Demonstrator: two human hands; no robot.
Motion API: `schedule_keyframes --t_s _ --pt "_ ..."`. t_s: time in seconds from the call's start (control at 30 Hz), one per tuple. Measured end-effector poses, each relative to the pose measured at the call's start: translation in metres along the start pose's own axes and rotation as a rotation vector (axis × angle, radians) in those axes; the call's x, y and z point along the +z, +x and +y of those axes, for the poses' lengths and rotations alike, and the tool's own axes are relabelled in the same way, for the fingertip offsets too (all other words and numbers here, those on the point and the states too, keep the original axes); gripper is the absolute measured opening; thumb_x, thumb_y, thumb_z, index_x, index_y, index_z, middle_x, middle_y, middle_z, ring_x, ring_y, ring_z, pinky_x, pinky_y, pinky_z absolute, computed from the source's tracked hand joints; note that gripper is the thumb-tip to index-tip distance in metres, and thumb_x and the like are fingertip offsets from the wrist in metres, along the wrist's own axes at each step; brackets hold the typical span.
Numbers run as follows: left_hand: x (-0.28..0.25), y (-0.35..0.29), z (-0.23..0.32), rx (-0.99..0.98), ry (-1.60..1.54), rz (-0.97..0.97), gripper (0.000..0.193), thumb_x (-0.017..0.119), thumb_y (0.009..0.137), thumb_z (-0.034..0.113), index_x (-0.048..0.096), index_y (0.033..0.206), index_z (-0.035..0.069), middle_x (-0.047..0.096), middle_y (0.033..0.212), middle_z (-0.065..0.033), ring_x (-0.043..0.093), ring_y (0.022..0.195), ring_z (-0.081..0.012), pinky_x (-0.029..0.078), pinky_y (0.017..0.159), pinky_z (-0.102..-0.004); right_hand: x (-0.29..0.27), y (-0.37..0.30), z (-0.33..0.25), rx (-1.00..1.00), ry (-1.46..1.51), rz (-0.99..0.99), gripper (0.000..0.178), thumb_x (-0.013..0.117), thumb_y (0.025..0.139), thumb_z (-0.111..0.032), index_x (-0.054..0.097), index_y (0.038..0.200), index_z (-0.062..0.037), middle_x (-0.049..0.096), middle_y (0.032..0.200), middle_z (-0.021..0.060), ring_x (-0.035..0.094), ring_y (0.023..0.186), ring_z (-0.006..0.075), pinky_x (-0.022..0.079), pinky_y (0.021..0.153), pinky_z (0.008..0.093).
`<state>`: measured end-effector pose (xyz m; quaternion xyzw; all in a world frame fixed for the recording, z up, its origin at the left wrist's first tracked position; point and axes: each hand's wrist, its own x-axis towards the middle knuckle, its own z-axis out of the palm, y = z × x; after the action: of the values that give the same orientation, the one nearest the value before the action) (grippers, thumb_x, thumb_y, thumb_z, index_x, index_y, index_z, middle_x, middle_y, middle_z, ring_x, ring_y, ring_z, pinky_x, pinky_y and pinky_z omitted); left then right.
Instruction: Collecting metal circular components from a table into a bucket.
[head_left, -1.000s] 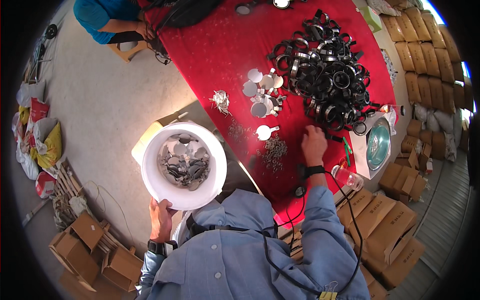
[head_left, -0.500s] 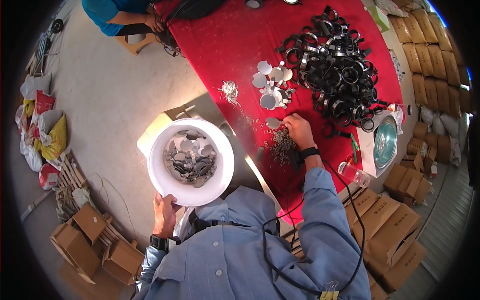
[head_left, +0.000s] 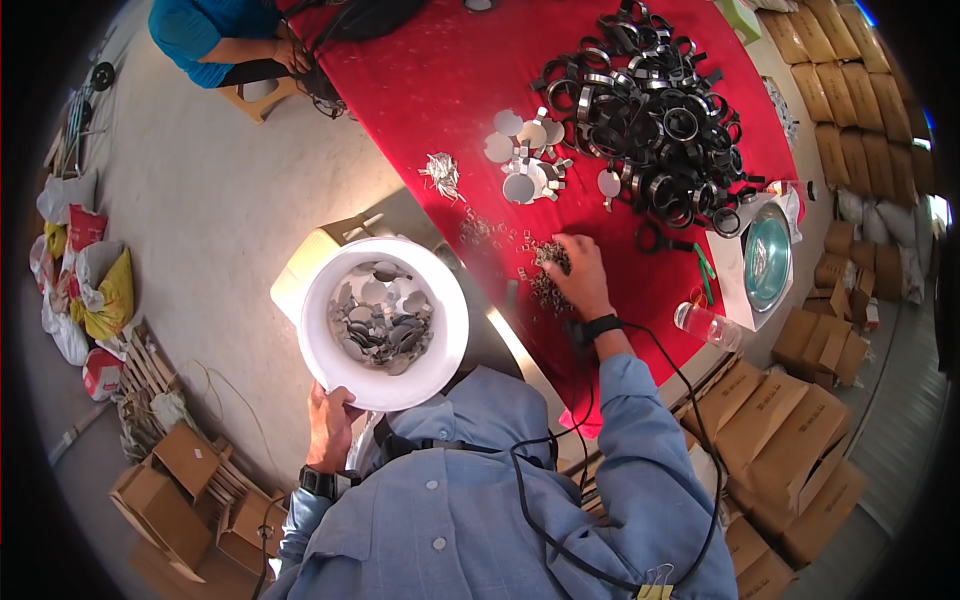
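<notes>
My left hand (head_left: 330,428) grips the near rim of a white plastic bucket (head_left: 446,352), its fingers closed on the edge. Inside the bucket lie many grey round metal discs (head_left: 385,320). Over a heap of small metal clips (head_left: 548,290) on the red cloth, my right hand (head_left: 582,276) reaches with thumb and fingers apart around the heap's edge. I see nothing held in it, though its fingertips partly hide the clips. A single round disc with a stem (head_left: 609,184) lies beyond that hand, beside a large pile of black and silver rings (head_left: 670,120).
More discs with tabs (head_left: 520,186) and thin metal strips (head_left: 441,176) lie on the red table (head_left: 430,90). A teal bowl (head_left: 768,265), clear bottle (head_left: 708,326) and green-handled tool (head_left: 705,262) are at right. Another person (head_left: 215,45) sits far left. A black cable crosses my right arm.
My right hand has left the disc near the clip heap and now reaches over the clips. A disc now shows beside the ring pile. My left hand stays on the bucket.
</notes>
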<state>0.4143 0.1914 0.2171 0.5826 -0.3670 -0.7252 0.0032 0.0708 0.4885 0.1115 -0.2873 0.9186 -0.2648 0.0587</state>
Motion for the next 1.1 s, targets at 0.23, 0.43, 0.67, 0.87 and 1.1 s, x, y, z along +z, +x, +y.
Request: schedule_keyframes --t_s 0.23,0.43,0.67,0.87,1.1 --pt "0.009 -0.004 0.007 -0.008 0.053 -0.049 0.053 0.047 0.077 -0.002 0.046 0.13 -0.002 0.064 0.106 -0.0138 0.069 0.09 -0.0264 0.061 0.083 -0.0428 -0.009 -0.031 0.0 0.017 0.07 -0.201 0.042 0.072 0.073 -0.002 0.063 0.114 -0.0124 0.054 0.113 0.0125 0.057 0.102 0.037 0.05 0.089 0.0455" --pt "0.01 -0.003 0.008 0.012 0.071 -0.076 0.053 0.048 0.077 -0.002 0.047 0.13 -0.002 0.064 0.104 -0.0146 0.068 0.09 -0.0264 0.062 0.08 -0.0408 -0.046 -0.06 -0.013 0.159 0.057 -0.328 0.04 0.069 0.074 0.001 0.061 0.112 -0.0103 0.058 0.105 0.0145 0.06 0.097 0.0372 0.051 0.082 0.0477" --pt "0.01 -0.003 0.009 0.04 0.115 -0.103 0.055 0.049 0.077 -0.002 0.044 0.132 -0.002 0.06 0.11 -0.016 0.066 0.096 -0.0297 0.062 0.084 -0.0441 -0.055 -0.042 -0.077 0.112 0.179 -0.126 0.037 0.071 0.078 -0.004 0.06 0.113 -0.0053 0.061 0.103 0.0163 0.064 0.09 0.0372 0.052 0.077 0.0455" --pt "0.014 -0.006 0.006 0.087 0.138 -0.084 0.053 0.051 0.075 -0.001 0.045 0.128 0.0 0.059 0.102 -0.0135 0.064 0.086 -0.0241 0.06 0.072 -0.0381 0.011 -0.006 -0.177 -0.16 -0.072 -0.267 0.02 0.066 0.078 -0.008 0.062 0.095 0.0021 0.061 0.093 0.02 0.063 0.087 0.0367 0.053 0.076 0.0464" --pt "0.002 -0.01 -0.004 0.132 0.099 -0.009 0.05 0.05 0.075 -0.003 0.046 0.124 -0.002 0.058 0.103 -0.0143 0.065 0.086 -0.0261 0.064 0.072 -0.0394 0.028 -0.006 -0.229 -0.297 -0.419 -0.247 0.016 0.06 0.08 -0.01 0.066 0.089 0.0018 0.062 0.093 0.0199 0.063 0.086 0.0297 0.052 0.07 0.036"
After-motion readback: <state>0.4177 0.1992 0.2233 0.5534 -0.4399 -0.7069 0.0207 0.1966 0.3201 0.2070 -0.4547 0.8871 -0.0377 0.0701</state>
